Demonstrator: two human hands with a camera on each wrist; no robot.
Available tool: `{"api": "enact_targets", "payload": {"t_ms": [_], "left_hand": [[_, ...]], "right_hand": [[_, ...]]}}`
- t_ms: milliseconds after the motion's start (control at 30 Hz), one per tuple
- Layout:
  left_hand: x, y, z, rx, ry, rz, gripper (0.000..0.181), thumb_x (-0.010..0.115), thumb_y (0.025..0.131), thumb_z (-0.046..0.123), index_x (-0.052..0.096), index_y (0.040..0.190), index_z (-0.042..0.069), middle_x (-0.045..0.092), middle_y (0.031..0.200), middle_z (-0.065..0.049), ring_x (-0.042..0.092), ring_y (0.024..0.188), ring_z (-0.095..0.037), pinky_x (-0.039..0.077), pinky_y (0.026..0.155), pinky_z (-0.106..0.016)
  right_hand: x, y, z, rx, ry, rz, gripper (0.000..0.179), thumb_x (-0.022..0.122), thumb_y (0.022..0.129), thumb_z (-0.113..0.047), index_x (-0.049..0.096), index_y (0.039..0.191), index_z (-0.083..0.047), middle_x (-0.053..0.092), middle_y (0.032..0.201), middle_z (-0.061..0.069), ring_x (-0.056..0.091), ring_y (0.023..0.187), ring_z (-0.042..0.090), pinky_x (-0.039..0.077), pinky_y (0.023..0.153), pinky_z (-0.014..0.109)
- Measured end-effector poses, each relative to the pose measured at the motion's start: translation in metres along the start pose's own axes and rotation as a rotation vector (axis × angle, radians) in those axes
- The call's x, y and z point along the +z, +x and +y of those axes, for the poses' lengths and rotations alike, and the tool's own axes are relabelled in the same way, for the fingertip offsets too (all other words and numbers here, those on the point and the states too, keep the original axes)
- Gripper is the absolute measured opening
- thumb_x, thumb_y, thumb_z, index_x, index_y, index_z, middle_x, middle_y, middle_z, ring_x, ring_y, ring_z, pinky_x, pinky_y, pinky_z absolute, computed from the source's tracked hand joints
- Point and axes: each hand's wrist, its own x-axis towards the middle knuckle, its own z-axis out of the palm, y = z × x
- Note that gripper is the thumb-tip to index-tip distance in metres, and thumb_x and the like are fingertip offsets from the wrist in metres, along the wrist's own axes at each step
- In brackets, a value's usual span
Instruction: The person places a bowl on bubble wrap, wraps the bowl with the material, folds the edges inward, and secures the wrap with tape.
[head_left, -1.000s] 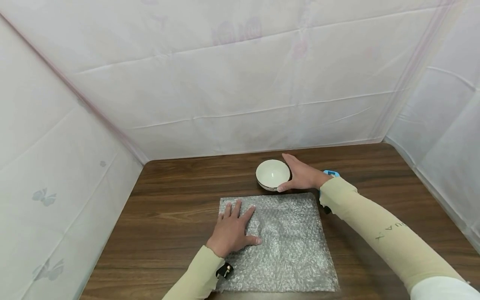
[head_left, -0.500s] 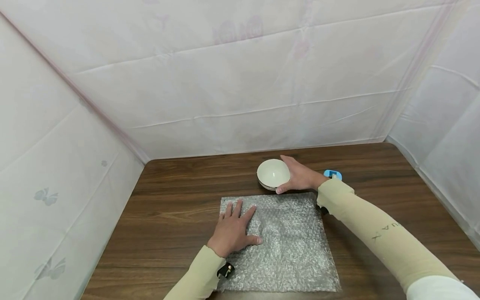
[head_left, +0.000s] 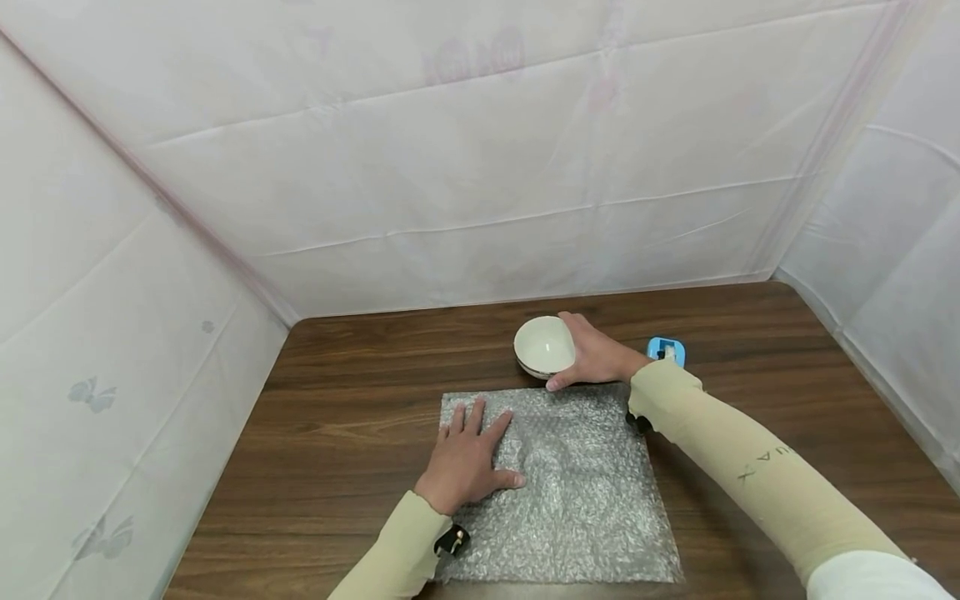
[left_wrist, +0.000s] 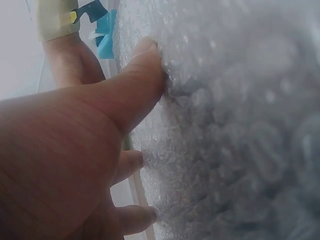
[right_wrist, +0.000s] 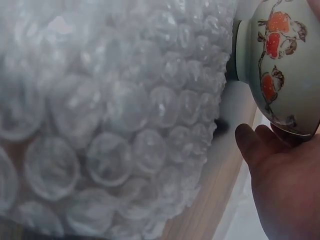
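A sheet of bubble wrap lies flat on the wooden table. My left hand rests on its left part, fingers spread and straight; the left wrist view shows the thumb against the bubbles. Just beyond the far edge of the sheet is a white bowl, its mouth facing up. My right hand grips the bowl from the right, thumb at the near side and fingers round the far side, covering part of the rim. In the right wrist view the bowl shows painted orange birds on branches.
A small light-blue object, apparently a tape dispenser, sits right of my right wrist, partly behind the sleeve. White printed sheeting encloses the back and sides of the brown wooden table.
My right hand has moved slightly left and closer round the bowl, covering more of it. More of the light-blue object shows behind the right sleeve. The left hand has stayed in place.
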Motion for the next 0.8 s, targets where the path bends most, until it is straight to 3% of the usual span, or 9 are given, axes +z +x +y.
{"api": "enact_targets", "payload": {"t_ms": [433,667,800], "left_hand": [[-0.0014,-0.0022,0.0007,-0.003,-0.004,-0.02,0.092,0.08,0.082,0.06,0.048,0.158,0.019,0.031,0.168,-0.027,0.028,0.153,-0.057,0.036,0.115,-0.072],[-0.0019,-0.0029,0.0002,0.0,0.009,-0.018,0.092,0.08,0.082,0.061,0.048,0.158,0.019,0.032,0.168,-0.027,0.029,0.153,-0.056,0.037,0.115,-0.072],[-0.0021,-0.003,0.0001,0.002,0.011,-0.013,0.092,0.08,0.082,0.061,0.048,0.158,0.019,0.032,0.167,-0.027,0.029,0.153,-0.057,0.036,0.115,-0.072]], "right_hand": [[0.0052,-0.0009,0.0024,0.01,0.013,0.041,0.118,0.095,0.072,-0.047,0.026,0.158,-0.006,0.038,0.151,0.023,0.053,0.13,0.039,0.05,0.104,0.059],[0.0055,-0.0004,0.0022,0.041,-0.008,0.027,0.134,0.093,0.074,-0.05,0.007,0.166,-0.003,0.025,0.164,0.027,0.047,0.14,0.043,0.046,0.109,0.063],[0.0049,0.0024,0.0021,-0.013,-0.017,0.046,0.119,0.095,0.072,-0.046,0.027,0.16,-0.004,0.039,0.152,0.024,0.051,0.132,0.039,0.049,0.105,0.059]]}}
